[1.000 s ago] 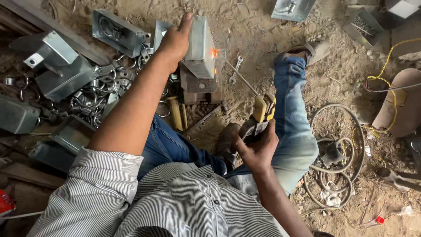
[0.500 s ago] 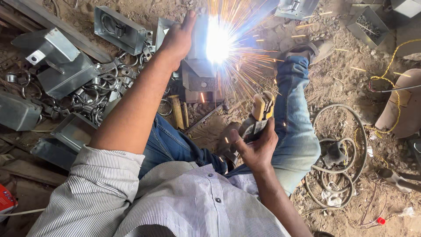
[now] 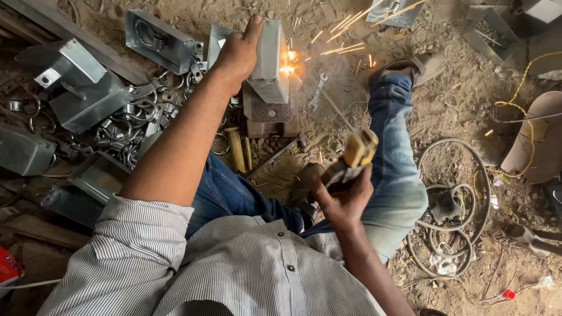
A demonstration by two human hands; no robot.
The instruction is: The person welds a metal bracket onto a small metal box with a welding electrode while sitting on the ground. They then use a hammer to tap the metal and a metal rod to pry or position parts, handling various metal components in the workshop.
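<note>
Presently, a weld is being laid: the galvanised metal box (image 3: 270,58), propped on a steel block (image 3: 266,111) on the dirt floor (image 3: 445,105), is steadied by the left hand (image 3: 237,55), fingers clasped over it. The electrode holder (image 3: 351,158) is gripped in the right hand (image 3: 342,196); sparks (image 3: 290,61) show at the seam. A steady rod angle appears needed next.

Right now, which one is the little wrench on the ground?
Find the metal box the left hand steadies, where sparks glow. Just right of it, on the sandy ground, lies the small silver wrench. Unlike the rings heaped left of the box, it's straight with open ends.

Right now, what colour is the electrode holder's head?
Yellow, on the electrode holder gripped by the right hand; head view.
</note>
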